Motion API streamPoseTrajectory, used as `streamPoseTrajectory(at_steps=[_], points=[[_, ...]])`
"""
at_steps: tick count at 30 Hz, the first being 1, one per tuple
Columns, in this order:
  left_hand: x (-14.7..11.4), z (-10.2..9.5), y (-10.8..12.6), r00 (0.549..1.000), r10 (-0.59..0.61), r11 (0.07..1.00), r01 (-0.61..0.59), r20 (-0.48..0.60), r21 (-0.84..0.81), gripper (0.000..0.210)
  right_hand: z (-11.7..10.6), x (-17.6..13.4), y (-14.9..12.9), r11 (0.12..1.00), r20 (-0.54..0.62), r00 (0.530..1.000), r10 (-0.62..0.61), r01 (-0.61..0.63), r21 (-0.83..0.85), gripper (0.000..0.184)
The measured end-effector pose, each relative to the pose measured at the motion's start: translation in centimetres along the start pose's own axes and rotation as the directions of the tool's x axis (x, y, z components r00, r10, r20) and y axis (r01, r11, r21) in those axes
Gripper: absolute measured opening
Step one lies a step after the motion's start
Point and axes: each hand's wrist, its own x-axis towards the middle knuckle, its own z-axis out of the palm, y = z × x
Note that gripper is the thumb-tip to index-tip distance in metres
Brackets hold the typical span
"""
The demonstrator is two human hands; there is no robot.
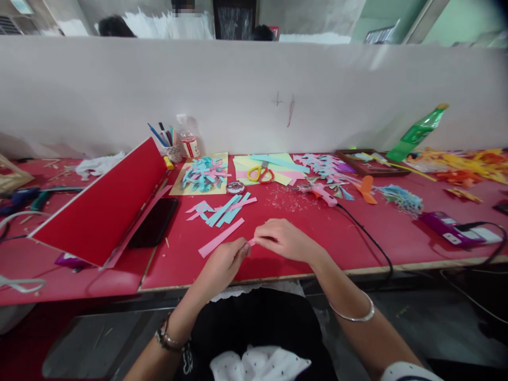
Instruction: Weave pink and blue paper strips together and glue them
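Note:
Between my two hands, just above the table's front part, is a narrow pink paper strip (251, 242). My left hand (228, 260) pinches one end of it, and my right hand (283, 241) grips the other end close by. Most of the strip is hidden by the fingers. A wider pink strip (221, 238) lies flat right behind my left hand. Farther back rest loose blue paper strips (230, 210) mixed with pink ones. A heap of folded blue and pink paper pieces (204, 174) sits on a yellow sheet (178, 186).
Scissors (261, 172) lie on coloured paper sheets. A pink glue gun (320, 193) with a black cord rests to the right. A red folder (107, 206) leans up over a phone (154, 225) at left. A green bottle (416, 133) tilts against the white partition (238, 90).

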Motion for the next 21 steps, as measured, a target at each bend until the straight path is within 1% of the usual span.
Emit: streamPoseTrajectory(at_steps=[4,8,11,12,13,15,16,17,18,19,20,21], points=[[-0.7,-0.2,-1.4,0.999,-0.035,0.999,0.035,0.018,-0.010,0.030,-0.1,-0.4,1.1,0.997,-0.025,0.998,0.057,-0.055,0.058,0.028],[-1.4,-0.7,-2.5,0.997,-0.051,0.999,0.052,0.059,-0.009,0.031,-0.5,-0.6,2.0,0.983,-0.041,0.991,0.130,-0.123,0.136,0.027],[-1.5,-0.9,-2.9,0.997,-0.055,0.998,0.057,0.052,-0.032,0.031,-0.6,-0.5,2.5,0.971,-0.035,0.987,0.156,-0.146,0.190,0.028],[-1.4,-0.9,-3.1,0.998,-0.058,0.997,0.059,0.038,-0.042,0.031,-0.4,-0.4,2.6,0.966,-0.066,0.982,0.178,-0.161,0.200,0.028],[-1.4,-0.9,-3.3,0.998,-0.063,0.996,0.064,0.017,-0.056,0.030,0.0,-0.2,2.7,0.962,-0.128,0.968,0.214,-0.186,0.201,0.028],[-1.4,-0.9,-3.9,0.994,-0.098,0.989,0.092,-0.046,-0.117,0.031,1.2,0.3,2.8,0.950,-0.276,0.914,0.297,-0.254,0.179,0.029],[-1.4,-0.9,-4.2,0.989,-0.132,0.979,0.118,-0.072,-0.168,0.032,2.1,0.6,2.7,0.948,-0.325,0.891,0.318,-0.285,0.143,0.031],[-1.5,-0.9,-4.5,0.981,-0.173,0.963,0.149,-0.091,-0.226,0.033,3.1,0.9,2.6,0.952,-0.305,0.902,0.307,-0.293,0.092,0.033],[-1.5,-1.0,-4.9,0.972,-0.211,0.943,0.176,-0.101,-0.283,0.033,4.2,1.2,2.4,0.960,-0.230,0.932,0.279,-0.279,0.034,0.036],[-1.6,-1.0,-5.1,0.965,-0.239,0.924,0.194,-0.104,-0.331,0.033,5.2,1.4,2.2,0.972,-0.125,0.966,0.226,-0.231,-0.030,0.039],[-1.8,-1.1,-5.4,0.962,-0.253,0.909,0.199,-0.104,-0.367,0.033,6.2,1.6,1.9,0.979,-0.026,0.983,0.179,-0.181,-0.089,0.043],[-1.9,-1.2,-5.6,0.962,-0.252,0.900,0.193,-0.105,-0.391,0.032,6.9,1.7,1.8,0.980,0.052,0.986,0.158,-0.150,-0.134,0.045]])
